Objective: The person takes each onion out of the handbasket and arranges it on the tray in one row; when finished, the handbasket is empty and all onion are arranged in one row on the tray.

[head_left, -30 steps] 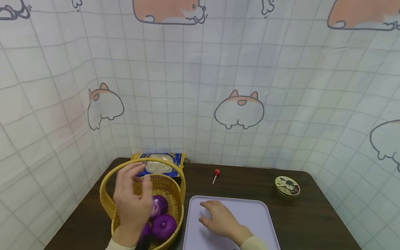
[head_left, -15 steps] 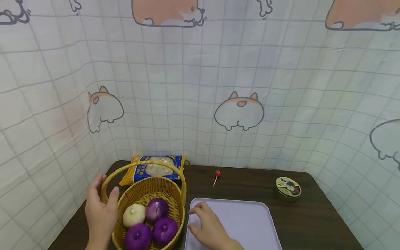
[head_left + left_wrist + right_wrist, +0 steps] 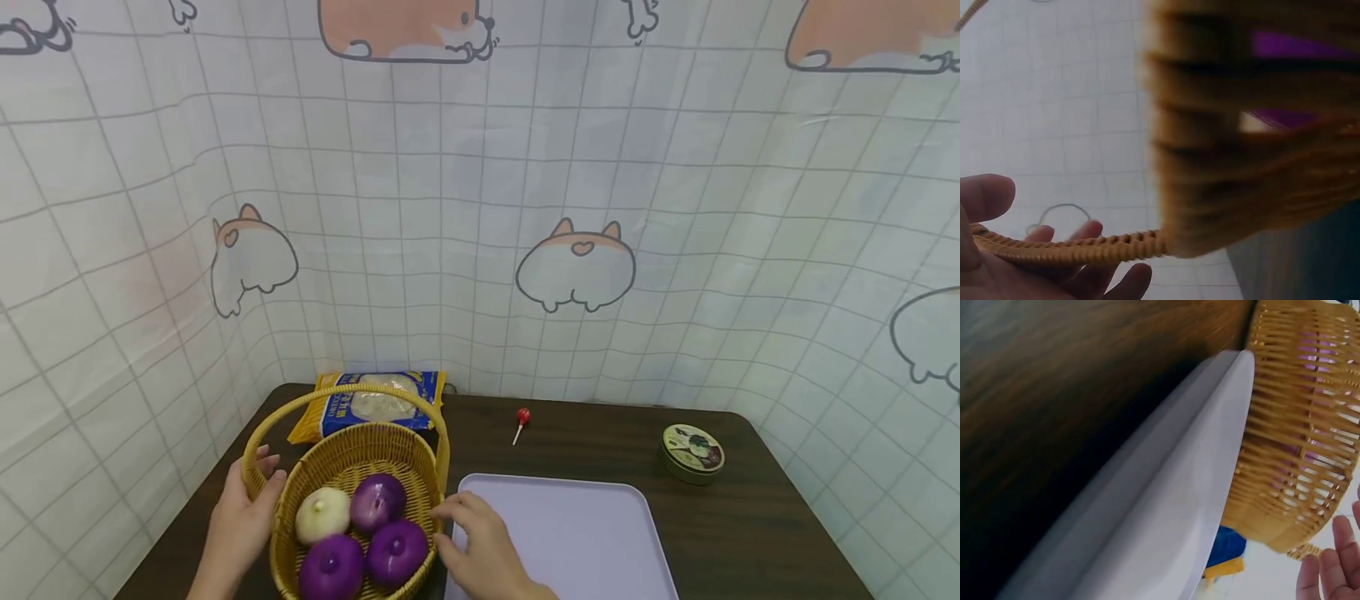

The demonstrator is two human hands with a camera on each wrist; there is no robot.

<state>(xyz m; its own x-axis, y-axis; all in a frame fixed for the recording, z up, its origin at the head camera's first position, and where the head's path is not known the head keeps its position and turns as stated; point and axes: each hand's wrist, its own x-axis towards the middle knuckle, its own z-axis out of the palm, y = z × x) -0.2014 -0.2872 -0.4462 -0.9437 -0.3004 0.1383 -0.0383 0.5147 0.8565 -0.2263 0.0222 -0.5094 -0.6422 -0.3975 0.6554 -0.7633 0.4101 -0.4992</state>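
Observation:
The yellow wicker basket (image 3: 360, 433) holds a white onion-like vegetable (image 3: 322, 516) and several purple ones (image 3: 397, 553). At the basket's left side, my left hand (image 3: 242, 521) is against the base of the handle (image 3: 255, 442), thumb on the near side and fingers beyond it. In the left wrist view the handle (image 3: 1085, 251) lies across the fingers of that hand (image 3: 1041, 269), which are loosely bent. My right hand (image 3: 483, 546) is at the basket's right rim, fingertips at the handle's other base. The right wrist view shows its fingers (image 3: 1344, 556) relaxed near the wicker side (image 3: 1297, 437).
A pale lilac tray (image 3: 570, 533) lies right of the basket, partly under my right hand. Behind the basket is a blue and yellow packet (image 3: 382, 404). A red lollipop (image 3: 522, 417) lies behind the tray, and a round tin (image 3: 692, 452) stands at the right.
My left hand has moved left and down from above the basket to its handle, uncovering the white vegetable. My right hand has moved left from over the tray to the basket's rim.

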